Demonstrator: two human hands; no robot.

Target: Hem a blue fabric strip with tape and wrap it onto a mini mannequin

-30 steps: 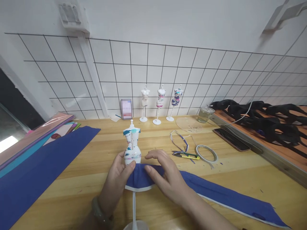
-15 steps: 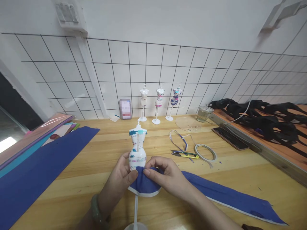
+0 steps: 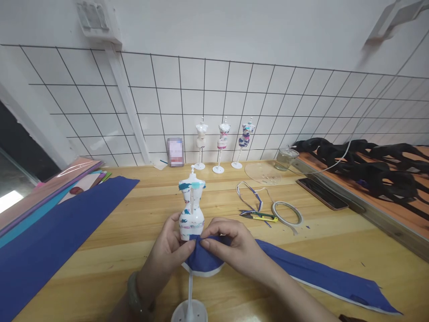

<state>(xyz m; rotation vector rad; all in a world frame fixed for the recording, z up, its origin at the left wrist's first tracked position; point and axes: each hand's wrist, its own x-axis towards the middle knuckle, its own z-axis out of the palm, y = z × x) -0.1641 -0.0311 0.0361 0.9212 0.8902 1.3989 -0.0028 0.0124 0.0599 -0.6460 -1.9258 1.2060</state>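
A small white mannequin (image 3: 192, 214) with teal and pink patches stands upright in front of me on a thin stand with a round base (image 3: 189, 311). Long blue fabric (image 3: 208, 260) with a white lower edge lies against its hip, and its tail stretches away to the right over the table. My left hand (image 3: 170, 246) is closed at the mannequin's left side, its thumb pressing the fabric at the front; its other fingers are partly hidden behind the figure. Thumb and forefinger of my right hand (image 3: 228, 246) pinch the fabric's top edge close to the left thumb, gathering a fold.
Yellow-handled thread snips (image 3: 263, 217), a tape roll (image 3: 287, 213) and fabric scraps lie right of centre. Behind stand three small mannequins (image 3: 219, 143), a phone (image 3: 176, 152) and a glass jar (image 3: 286, 159). Blue fabric sheets (image 3: 67, 232) cover the left side.
The mannequin has tipped slightly, so more of its base shows. My left thumb has shifted a little right along the fabric, closer to my right fingertips.
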